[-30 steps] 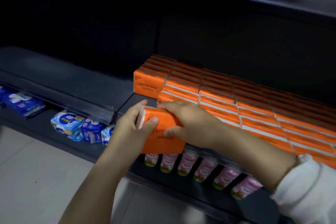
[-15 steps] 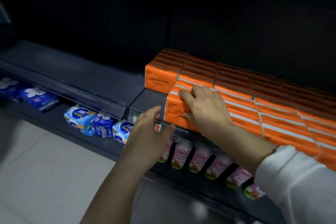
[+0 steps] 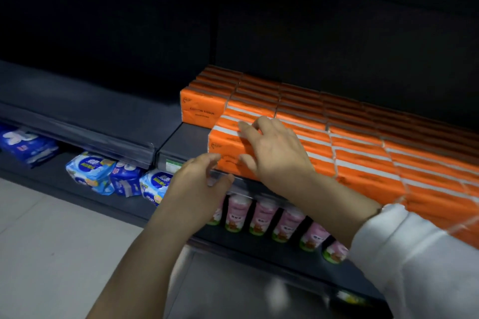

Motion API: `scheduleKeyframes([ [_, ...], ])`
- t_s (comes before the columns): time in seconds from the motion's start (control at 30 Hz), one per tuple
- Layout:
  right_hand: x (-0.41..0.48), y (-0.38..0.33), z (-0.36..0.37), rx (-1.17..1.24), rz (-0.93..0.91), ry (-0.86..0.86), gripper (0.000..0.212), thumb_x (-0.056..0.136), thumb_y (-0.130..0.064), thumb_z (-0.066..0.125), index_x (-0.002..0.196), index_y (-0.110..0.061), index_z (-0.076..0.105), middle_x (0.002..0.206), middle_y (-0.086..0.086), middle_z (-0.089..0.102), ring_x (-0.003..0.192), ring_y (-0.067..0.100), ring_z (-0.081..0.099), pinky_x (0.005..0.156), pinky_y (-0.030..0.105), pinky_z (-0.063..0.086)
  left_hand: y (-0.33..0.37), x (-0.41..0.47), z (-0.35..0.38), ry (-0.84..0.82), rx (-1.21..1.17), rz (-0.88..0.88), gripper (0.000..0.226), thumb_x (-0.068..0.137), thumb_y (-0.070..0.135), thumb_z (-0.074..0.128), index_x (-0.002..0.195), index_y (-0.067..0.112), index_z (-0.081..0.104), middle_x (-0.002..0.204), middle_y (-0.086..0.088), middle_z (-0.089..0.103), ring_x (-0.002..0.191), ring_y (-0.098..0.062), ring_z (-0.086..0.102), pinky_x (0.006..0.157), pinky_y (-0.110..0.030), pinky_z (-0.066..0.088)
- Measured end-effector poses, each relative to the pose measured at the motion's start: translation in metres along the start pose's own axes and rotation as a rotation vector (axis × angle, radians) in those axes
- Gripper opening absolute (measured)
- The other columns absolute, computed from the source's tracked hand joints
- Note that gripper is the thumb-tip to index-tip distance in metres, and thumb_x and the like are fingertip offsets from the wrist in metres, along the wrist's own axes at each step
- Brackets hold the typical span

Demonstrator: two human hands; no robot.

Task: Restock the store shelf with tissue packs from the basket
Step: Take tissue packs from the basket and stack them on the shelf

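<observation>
Left hand (image 3: 197,184) nearer tissue pack (image 3: 224,153) | right hand (image 3: 277,155) half-hides its front

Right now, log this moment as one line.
right hand: presses front orange tissue pack | left hand: empty, by shelf edge | phase: placement

I am seeing the tissue packs (image 3: 363,163) glowing bright orange, each one carrying a white stripe along its top edge and small dark lettering on its front face. The shelf (image 3: 186,137) beneath them is showing dark grey, fading to near black at the back. On the level below, soft packets (image 3: 89,168) are showing blue and white, some pale, some deep blue. Beside those, small containers (image 3: 261,215) are showing pink with green bases. My sleeve (image 3: 414,267) is showing white, and the floor (image 3: 51,241) is lying pale grey.
</observation>
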State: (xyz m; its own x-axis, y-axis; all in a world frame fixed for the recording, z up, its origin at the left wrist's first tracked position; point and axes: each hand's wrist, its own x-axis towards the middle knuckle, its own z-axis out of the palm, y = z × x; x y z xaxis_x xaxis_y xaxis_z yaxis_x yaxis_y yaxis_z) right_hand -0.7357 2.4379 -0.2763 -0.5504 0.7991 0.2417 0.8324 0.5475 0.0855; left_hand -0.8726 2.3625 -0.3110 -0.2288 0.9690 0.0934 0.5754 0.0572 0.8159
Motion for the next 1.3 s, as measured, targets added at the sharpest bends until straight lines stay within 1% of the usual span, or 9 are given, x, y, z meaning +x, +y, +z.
scheduleKeyframes([
  [0.17, -0.078, 0.039, -0.020, 0.066, 0.047, 0.162, 0.049, 0.082, -0.028, 0.058, 0.128, -0.011, 0.052, 0.112, 0.010, 0.054, 0.102, 0.033, 0.051, 0.084, 0.045, 0.047, 0.016, -0.013, 0.021, -0.167, 0.159, 0.065, 0.039, 0.087, 0.023, 0.065, 0.124, 0.013, 0.059, 0.119, -0.002, 0.063, 0.110, -0.022, 0.058, 0.089, -0.028, 0.043],
  [0.27, -0.164, 0.076, -0.020, 0.012, 0.145, 0.121, 0.050, 0.077, -0.027, 0.063, 0.124, -0.012, 0.055, 0.106, 0.009, 0.056, 0.093, 0.033, 0.054, 0.075, 0.041, 0.049, 0.023, -0.024, 0.041, -0.297, 0.279, 0.111, 0.037, 0.085, 0.024, 0.067, 0.120, 0.013, 0.061, 0.117, -0.005, 0.065, 0.107, -0.024, 0.059, 0.090, -0.033, 0.046],
  [0.37, -0.268, 0.112, -0.024, -0.052, 0.282, 0.020, 0.047, 0.076, -0.029, 0.063, 0.120, -0.012, 0.058, 0.103, 0.007, 0.058, 0.089, 0.032, 0.057, 0.071, 0.040, 0.051, 0.037, -0.040, 0.065, -0.448, 0.383, 0.186, 0.040, 0.085, 0.025, 0.067, 0.122, 0.013, 0.060, 0.115, -0.004, 0.065, 0.102, -0.023, 0.061, 0.085, -0.030, 0.044],
  [0.57, -0.453, 0.158, -0.024, 0.017, 0.714, -0.214, 0.048, 0.071, -0.018, 0.077, 0.115, -0.010, 0.061, 0.098, 0.010, 0.058, 0.086, 0.036, 0.060, 0.073, 0.041, 0.052, 0.079, -0.083, 0.137, -0.682, 0.528, 0.336, 0.032, 0.087, 0.024, 0.065, 0.117, 0.011, 0.062, 0.105, -0.007, 0.066, 0.092, -0.023, 0.060, 0.074, -0.025, 0.037],
  [0.7, -0.489, 0.158, -0.012, 0.244, 0.936, -0.157, 0.045, 0.081, -0.019, 0.069, 0.124, -0.012, 0.057, 0.116, 0.008, 0.055, 0.108, 0.028, 0.055, 0.093, 0.030, 0.040, 0.102, -0.110, 0.195, -0.756, 0.601, 0.460, 0.032, 0.090, 0.030, 0.060, 0.118, 0.016, 0.062, 0.115, -0.005, 0.065, 0.103, -0.023, 0.060, 0.082, -0.027, 0.041],
  [0.83, -0.485, 0.173, 0.002, 0.268, 0.881, -0.144, 0.051, 0.084, -0.027, 0.066, 0.131, -0.015, 0.051, 0.117, 0.008, 0.053, 0.115, 0.028, 0.049, 0.098, 0.037, 0.040, 0.121, -0.138, 0.245, -0.776, 0.596, 0.567, 0.039, 0.090, 0.036, 0.058, 0.126, 0.021, 0.058, 0.119, -0.003, 0.062, 0.107, -0.020, 0.058, 0.087, -0.029, 0.042],
  [1.07, -0.522, 0.196, 0.059, 0.408, 0.803, -0.646, 0.068, 0.077, -0.040, 0.070, 0.137, -0.023, 0.043, 0.130, 0.003, 0.044, 0.121, 0.025, 0.042, 0.097, 0.038, 0.040, 0.137, -0.152, 0.307, -0.915, 0.524, 0.729, 0.032, 0.092, 0.044, 0.049, 0.119, 0.028, 0.059, 0.108, 0.008, 0.058, 0.097, -0.010, 0.055, 0.083, -0.032, 0.046],
  [1.17, -0.533, 0.202, 0.087, 0.438, 0.783, -0.749, 0.061, 0.076, -0.040, 0.070, 0.131, -0.022, 0.049, 0.126, 0.003, 0.049, 0.121, 0.023, 0.045, 0.092, 0.029, 0.041, 0.136, -0.156, 0.325, -0.925, 0.519, 0.759, 0.036, 0.093, 0.042, 0.050, 0.123, 0.025, 0.058, 0.112, 0.008, 0.057, 0.096, -0.008, 0.054, 0.080, -0.026, 0.042],
  [1.3, -0.541, 0.214, 0.120, 0.435, 0.722, -0.820, 0.062, 0.073, -0.042, 0.073, 0.127, -0.019, 0.052, 0.123, 0.008, 0.053, 0.115, 0.027, 0.050, 0.087, 0.028, 0.043, 0.130, -0.164, 0.344, -0.986, 0.558, 0.783, 0.040, 0.092, 0.041, 0.050, 0.127, 0.024, 0.056, 0.121, 0.007, 0.056, 0.105, -0.008, 0.051, 0.075, -0.018, 0.029],
])
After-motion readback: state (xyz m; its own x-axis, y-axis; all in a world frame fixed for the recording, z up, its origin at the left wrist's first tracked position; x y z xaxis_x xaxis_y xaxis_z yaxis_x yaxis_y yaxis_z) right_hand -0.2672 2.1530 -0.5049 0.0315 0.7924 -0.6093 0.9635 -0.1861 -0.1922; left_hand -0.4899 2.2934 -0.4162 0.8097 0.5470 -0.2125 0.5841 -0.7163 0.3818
